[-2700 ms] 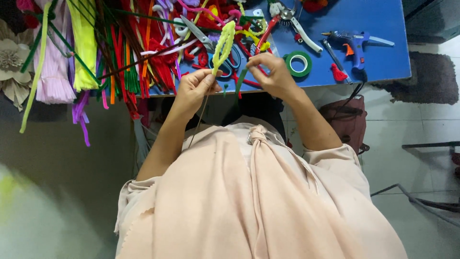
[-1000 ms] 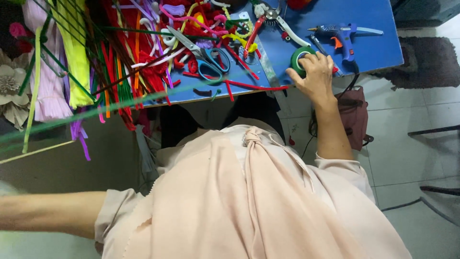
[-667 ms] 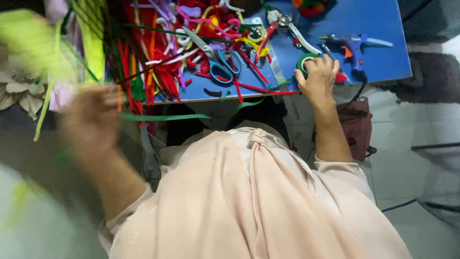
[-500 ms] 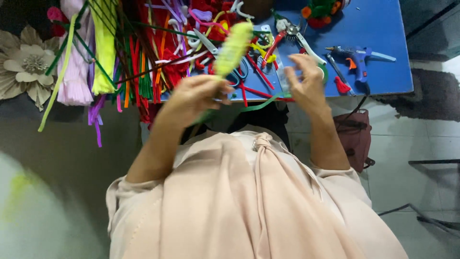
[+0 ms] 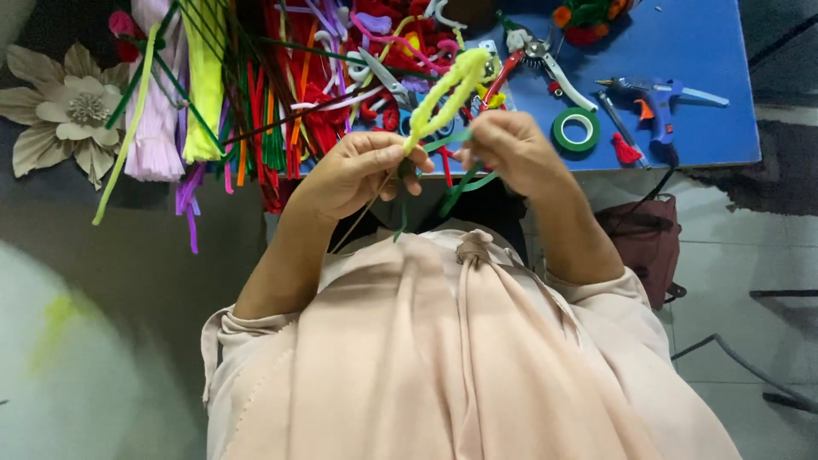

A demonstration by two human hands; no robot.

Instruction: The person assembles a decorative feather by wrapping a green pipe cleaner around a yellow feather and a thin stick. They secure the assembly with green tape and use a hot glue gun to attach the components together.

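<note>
My left hand [image 5: 354, 170] grips the lower end of a fuzzy yellow-green pipe-cleaner stem [image 5: 447, 89] that sticks up over the blue table [image 5: 707, 51]. A thin wire tail hangs from under that hand. My right hand [image 5: 507, 149] is closed on a strip of green tape [image 5: 464, 183] right beside the stem, and the strip trails down toward my lap. Both hands are held close together above the table's near edge. A green tape roll [image 5: 575, 129] lies on the table just right of my right hand.
A heap of coloured pipe cleaners [image 5: 281, 85] and scissors [image 5: 388, 81] covers the table's left side. Pliers [image 5: 545, 64] and a blue glue gun [image 5: 652, 94] lie to the right. A paper flower [image 5: 64, 106] sits far left. A dark red bag [image 5: 648, 247] stands on the floor.
My left arm swung in from the far left with the yellow-green stem. My right hand left the tape roll and came to the stem with a green tape strip.
</note>
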